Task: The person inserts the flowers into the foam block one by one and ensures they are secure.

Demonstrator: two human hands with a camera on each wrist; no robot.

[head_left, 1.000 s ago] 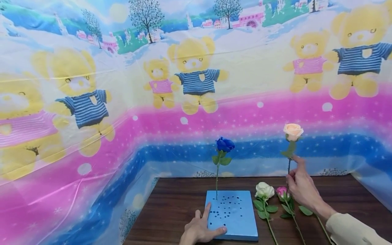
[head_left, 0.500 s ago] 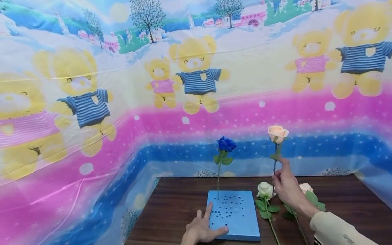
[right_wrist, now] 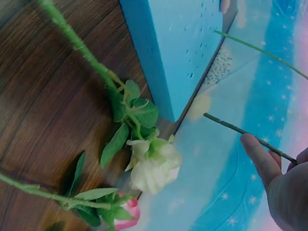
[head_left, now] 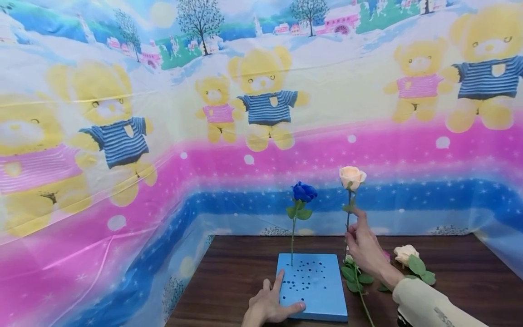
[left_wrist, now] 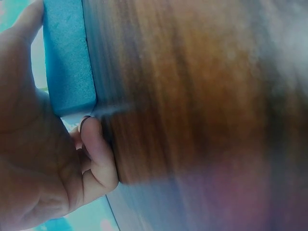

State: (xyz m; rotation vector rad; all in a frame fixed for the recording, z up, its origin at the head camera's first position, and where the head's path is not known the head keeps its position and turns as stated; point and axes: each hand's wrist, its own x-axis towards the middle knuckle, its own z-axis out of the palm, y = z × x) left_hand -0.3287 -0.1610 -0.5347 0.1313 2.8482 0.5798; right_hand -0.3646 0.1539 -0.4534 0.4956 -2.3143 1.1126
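Observation:
In the head view, my right hand (head_left: 365, 250) pinches the stem of a peach rose (head_left: 352, 177), which stands nearly upright right of the foam block (head_left: 323, 295). The right wrist view shows the bare lower end of this stem (right_wrist: 226, 125) pointing toward the light blue block, apart from it. My left hand (head_left: 267, 305) rests at the block's front left corner, index finger along the left edge and thumb on top by the front. Many small holes mark the block's top. A blue rose (head_left: 304, 192) stands upright in a hole near the back left.
Right of the block lie a white rose (right_wrist: 154, 166) and a pink rose (right_wrist: 126, 212), partly hidden by my right arm in the head view. Another pale peach rose (head_left: 406, 254) lies farther right. A printed teddy-bear cloth (head_left: 323, 104) rises behind the dark wooden table (head_left: 229, 263).
My right hand has carried the peach rose leftward, closer to the block and the blue rose. The lying peach rose has come into sight. The left hand stays in place.

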